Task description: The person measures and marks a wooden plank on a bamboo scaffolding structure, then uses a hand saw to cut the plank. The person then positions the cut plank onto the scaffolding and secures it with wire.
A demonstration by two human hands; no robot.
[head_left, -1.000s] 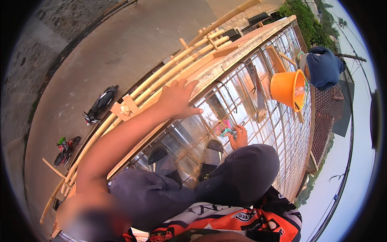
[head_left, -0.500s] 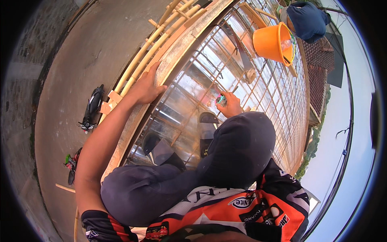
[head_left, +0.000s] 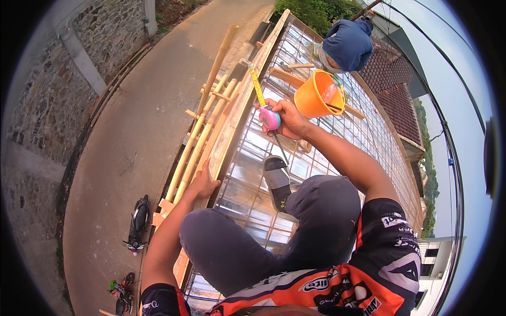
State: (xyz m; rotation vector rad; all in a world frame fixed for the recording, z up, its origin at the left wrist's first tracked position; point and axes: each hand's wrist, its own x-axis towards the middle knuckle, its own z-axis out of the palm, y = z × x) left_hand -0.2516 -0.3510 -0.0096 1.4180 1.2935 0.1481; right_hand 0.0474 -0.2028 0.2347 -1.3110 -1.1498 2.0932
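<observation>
Moved: since the earlier frame, our right hand [head_left: 289, 120] has risen and gone forward from low over the mesh beside our shoe [head_left: 276, 179], and a length of yellow tape now shows.
Tape measure [head_left: 270, 118]: round and small, pink on the face turned to us, with a teal part along its right side; it sits in our right hand, above the mesh and just left of the orange bucket.
Yellow tape [head_left: 256, 87]: drawn out fairly straight from the case, with dark markings along it; it runs away from us toward the edge board, and we cannot tell whether its far end touches the wood.
Right grip: closed around the tape measure, fingers bent about the case.
Left hand [head_left: 202, 184]: resting on the edge board [head_left: 231, 131], its grip wide and loose, thumb apart on the mesh side.
Mesh [head_left: 377, 139]: thin rusty rods crossing over shiny sheets [head_left: 240, 210], with our shoe on it.
Orange bucket [head_left: 307, 100]: tilted toward the right, with a clear plastic thing inside.
Bamboo poles [head_left: 207, 142]: side by side outside the edge board.
Co-worker [head_left: 348, 46]: bent over beyond the orange bucket, in a dark blue top.
</observation>
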